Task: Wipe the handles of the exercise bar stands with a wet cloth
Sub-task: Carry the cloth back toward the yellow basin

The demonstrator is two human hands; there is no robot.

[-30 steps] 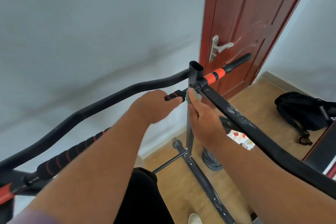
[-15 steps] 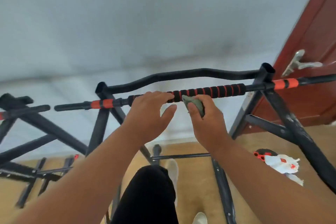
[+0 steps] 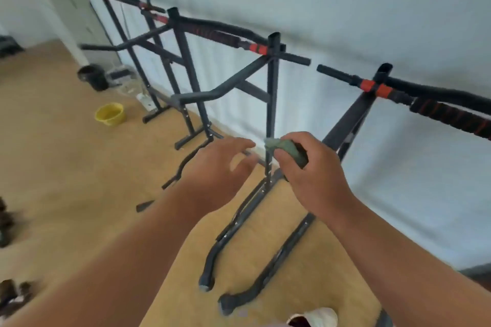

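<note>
The fingers of the right hand (image 3: 310,172) are curled round a bunched green cloth (image 3: 288,150), pinching it between thumb and forefingers so that a wad of it pokes out toward the left. The left hand (image 3: 220,164) holds nothing; its fingers are loosely spread and slightly bent, reaching forward just beside the cloth without touching it. Both hands hang in the air in front of the stands, and neither rests on any bar.

Behind the hands several black exercise bar stands line the pale wall. The nearest stand (image 3: 353,119) is on the right, with a short black end handle (image 3: 336,75), orange collars and a black-and-red ribbed foam grip (image 3: 451,117) running off the right edge. Just to its left the next stand (image 3: 273,87) has its own end handle (image 3: 297,60) pointing at the first, the two tips near but apart, and a ribbed grip (image 3: 215,34) farther back. More stands follow toward the far corner. A yellow bowl (image 3: 110,113) sits on the wooden floor (image 3: 66,167), well apart from the hands.

The cloth is off every handle at present, so the person appears to be between handles. The view is blurred, and nothing shows which grips are already wiped; judging by the row ahead, several handles could remain.
</note>
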